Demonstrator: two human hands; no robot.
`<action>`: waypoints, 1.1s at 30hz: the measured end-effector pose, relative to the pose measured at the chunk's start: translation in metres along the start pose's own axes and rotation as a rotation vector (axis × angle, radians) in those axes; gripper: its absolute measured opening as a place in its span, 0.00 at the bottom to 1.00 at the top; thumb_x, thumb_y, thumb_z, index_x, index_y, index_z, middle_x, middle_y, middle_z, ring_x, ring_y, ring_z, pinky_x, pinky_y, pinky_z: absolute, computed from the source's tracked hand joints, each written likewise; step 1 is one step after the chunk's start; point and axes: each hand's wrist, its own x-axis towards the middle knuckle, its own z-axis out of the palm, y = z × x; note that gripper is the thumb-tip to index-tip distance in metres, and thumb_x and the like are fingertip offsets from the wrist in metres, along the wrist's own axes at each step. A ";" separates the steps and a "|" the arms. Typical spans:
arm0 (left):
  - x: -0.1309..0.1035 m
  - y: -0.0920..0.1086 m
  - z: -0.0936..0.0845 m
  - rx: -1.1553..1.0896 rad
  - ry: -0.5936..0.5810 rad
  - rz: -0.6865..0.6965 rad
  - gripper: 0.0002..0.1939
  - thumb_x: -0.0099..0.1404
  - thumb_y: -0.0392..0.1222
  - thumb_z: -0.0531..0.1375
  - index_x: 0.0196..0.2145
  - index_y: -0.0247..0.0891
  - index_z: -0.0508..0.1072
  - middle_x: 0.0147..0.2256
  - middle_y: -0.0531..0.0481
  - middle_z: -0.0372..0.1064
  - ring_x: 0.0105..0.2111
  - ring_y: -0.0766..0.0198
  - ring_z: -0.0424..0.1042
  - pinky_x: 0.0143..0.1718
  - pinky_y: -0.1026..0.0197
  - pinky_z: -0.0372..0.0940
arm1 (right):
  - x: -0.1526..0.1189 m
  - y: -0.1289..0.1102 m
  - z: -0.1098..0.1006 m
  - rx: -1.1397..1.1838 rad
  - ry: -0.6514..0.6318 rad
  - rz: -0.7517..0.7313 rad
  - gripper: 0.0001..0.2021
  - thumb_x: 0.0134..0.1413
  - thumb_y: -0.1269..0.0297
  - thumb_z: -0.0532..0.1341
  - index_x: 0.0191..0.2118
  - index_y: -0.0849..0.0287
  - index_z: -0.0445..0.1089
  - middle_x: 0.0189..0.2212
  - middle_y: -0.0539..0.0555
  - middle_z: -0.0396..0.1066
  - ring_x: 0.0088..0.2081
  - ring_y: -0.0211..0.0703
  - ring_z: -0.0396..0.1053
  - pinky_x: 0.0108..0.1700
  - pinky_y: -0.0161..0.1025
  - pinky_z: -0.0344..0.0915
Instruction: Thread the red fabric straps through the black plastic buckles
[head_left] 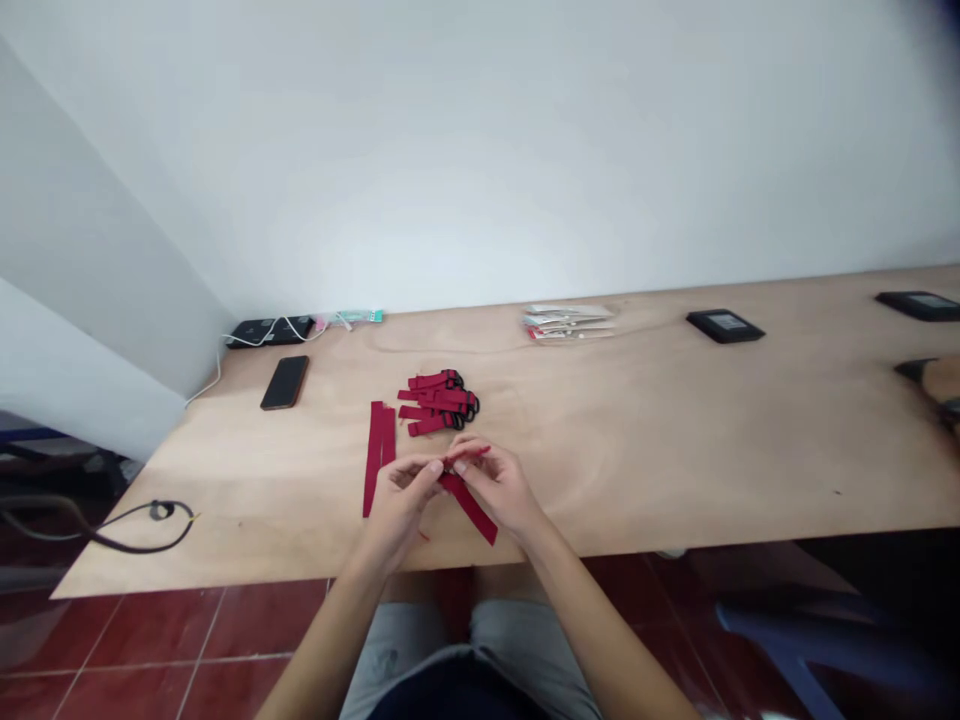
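Red strap (472, 512) between both hands' fingers (433, 468)

Black case (921, 305) at worktop's far right corner cut off by edge; dark object (911, 371) near right edge blurred.

Runs free across the worktop (675, 430) right of the right hand (495, 487). Meets the heaped red straps (439, 400) just ahead and flat red strips (373, 455) to their left. Opens again between strips and phone (285, 383). Stops at the wall (480, 150), behind plastic packets (570, 322) and a black box (724, 326).
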 end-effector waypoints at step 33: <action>0.004 -0.015 0.006 0.486 -0.061 0.306 0.15 0.75 0.51 0.62 0.51 0.41 0.81 0.48 0.41 0.81 0.48 0.53 0.80 0.50 0.53 0.75 | 0.003 -0.021 0.016 -0.040 0.412 -0.081 0.16 0.64 0.49 0.68 0.37 0.59 0.75 0.29 0.53 0.76 0.29 0.42 0.72 0.31 0.37 0.69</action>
